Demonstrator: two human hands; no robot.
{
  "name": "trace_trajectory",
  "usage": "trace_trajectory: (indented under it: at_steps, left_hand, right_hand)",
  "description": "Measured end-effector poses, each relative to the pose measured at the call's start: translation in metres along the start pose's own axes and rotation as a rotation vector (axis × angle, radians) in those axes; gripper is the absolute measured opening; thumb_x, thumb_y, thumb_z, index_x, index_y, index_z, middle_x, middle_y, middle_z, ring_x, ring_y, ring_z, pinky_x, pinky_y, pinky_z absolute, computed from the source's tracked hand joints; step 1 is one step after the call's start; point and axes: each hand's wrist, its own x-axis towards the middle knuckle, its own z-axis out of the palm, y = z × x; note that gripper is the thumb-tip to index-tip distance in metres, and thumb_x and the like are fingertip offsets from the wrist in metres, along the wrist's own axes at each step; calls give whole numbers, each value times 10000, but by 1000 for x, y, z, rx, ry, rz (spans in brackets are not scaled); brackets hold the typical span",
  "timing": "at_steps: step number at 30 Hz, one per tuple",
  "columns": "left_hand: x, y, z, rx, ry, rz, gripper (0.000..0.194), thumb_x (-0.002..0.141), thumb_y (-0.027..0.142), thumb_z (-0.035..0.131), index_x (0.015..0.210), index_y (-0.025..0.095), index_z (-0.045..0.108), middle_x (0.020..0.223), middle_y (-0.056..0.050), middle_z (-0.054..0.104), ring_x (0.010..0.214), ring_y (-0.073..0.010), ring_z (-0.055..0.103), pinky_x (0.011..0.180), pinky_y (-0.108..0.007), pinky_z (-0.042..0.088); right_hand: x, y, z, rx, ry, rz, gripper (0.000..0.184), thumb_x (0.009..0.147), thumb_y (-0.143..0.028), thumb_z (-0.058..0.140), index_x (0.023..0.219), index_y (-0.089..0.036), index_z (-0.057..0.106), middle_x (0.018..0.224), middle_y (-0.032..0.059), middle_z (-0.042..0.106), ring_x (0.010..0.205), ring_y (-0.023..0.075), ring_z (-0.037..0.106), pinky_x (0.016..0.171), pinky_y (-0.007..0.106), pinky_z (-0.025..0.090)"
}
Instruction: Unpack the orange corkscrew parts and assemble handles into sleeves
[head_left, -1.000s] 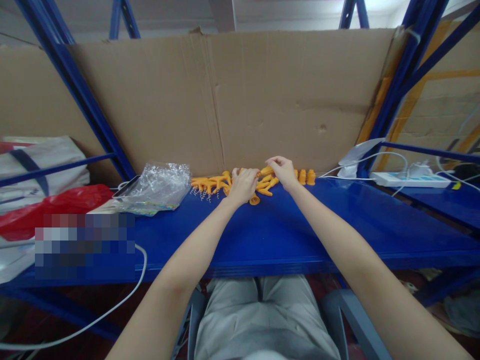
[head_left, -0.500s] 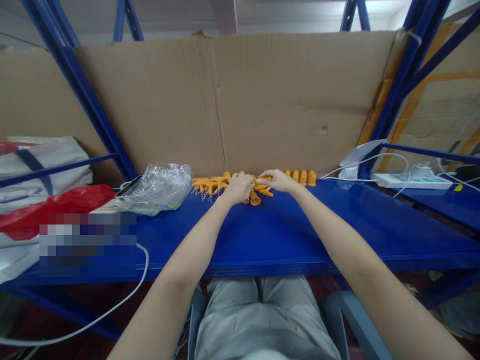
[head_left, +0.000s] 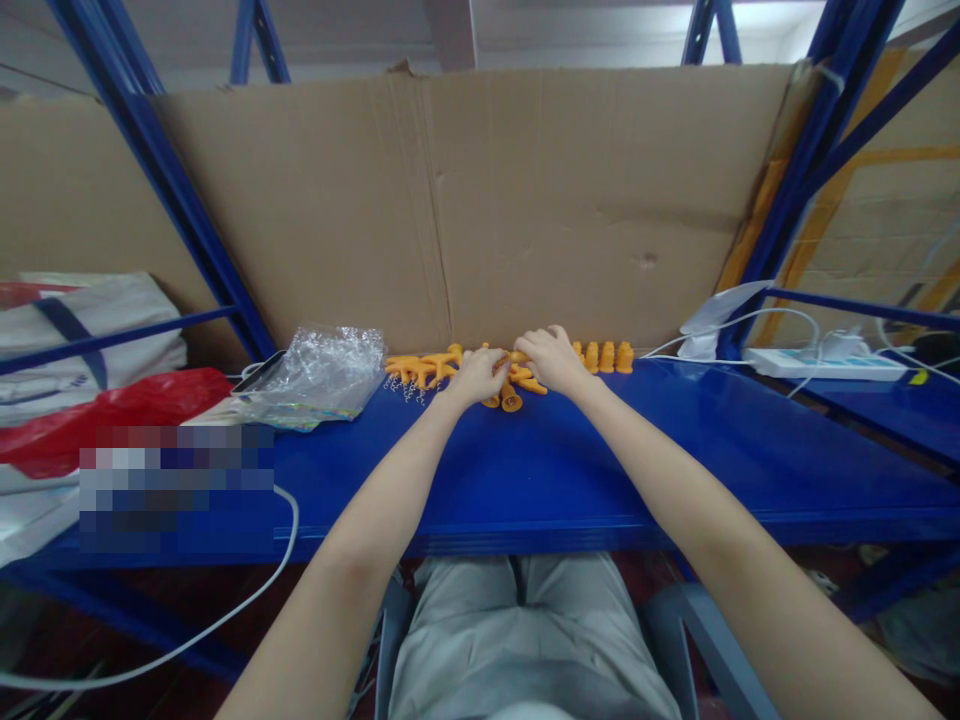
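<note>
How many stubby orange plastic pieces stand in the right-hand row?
4 visible, before the brown cardboard panel: leftmost piece beside the right hand, then second piece, third piece, rightmost piece. The hand may hide more.

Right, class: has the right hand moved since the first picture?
Yes: the right hand has shifted to the left, farther from the white power strip.
</note>
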Motion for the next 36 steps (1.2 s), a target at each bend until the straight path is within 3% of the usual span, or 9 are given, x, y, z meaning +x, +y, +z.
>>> trace_trajectory:
  at_steps: [3, 9, 15, 22, 31, 36]
  left_hand:
    - [4, 3, -1, -325, -19, -135, 183, 851, 233, 529, 694, 190, 614, 630, -14, 579, 702, -188, 558, 699, -295, 391]
    - [3, 9, -11, -969, -259, -409, 197, 834, 282, 601, 704, 146, 658, 502, 47, 387, 473, -89, 354, 505, -233, 305]
    - [1, 12, -19, -1265, -386, -598, 233, 868, 328, 622, 740, 133, 636, 504, 50, 368, 449, -73, 352, 451, -204, 289]
    - [1, 11, -22, -1318, -463, -603, 220, 855, 323, 641, 748, 131, 631, 513, 53, 378, 439, -68, 355, 445, -209, 301]
    - [4, 8, -18, -1136, -330, -624, 217, 799, 317, 679, 696, 152, 584, 476, 58, 373, 421, -61, 317, 436, -209, 193]
    - [5, 8, -16, -1042, -300, -625, 212, 788, 329, 688, 728, 137, 618, 461, 57, 370, 403, -57, 283, 440, -227, 125]
  right_hand:
    - [-1, 1, 2, -40, 70, -36, 241, 914, -91, 426, 1030, -177, 619, 1012, 126, 674, 1006, 264, 544, 1006, 453, 273]
    - [-1, 1, 1, -66, 175, -90, 279, 927, -74, 374, 1009, -197, 611, 1033, 116, 669, 1038, 253, 530, 1076, 485, 249]
    - [-1, 1, 2, -55, 243, -75, 292, 942, -86, 343, 1023, -189, 603, 1113, 132, 671, 1149, 250, 537, 1118, 517, 239]
    - [-1, 6, 8, -8, 295, -84, 343, 916, -60, 327, 1055, -179, 617, 1128, 138, 678, 1178, 248, 543, 1126, 532, 239]
    - [-3, 0, 2, 26, 146, -129, 332, 894, -163, 499, 1194, -193, 637, 1130, 131, 682, 1207, 288, 513, 1129, 595, 214]
    - [-1, 0, 3, -8, 135, -127, 274, 928, -131, 455, 1075, -200, 676, 1080, 111, 694, 1161, 259, 527, 1122, 578, 217]
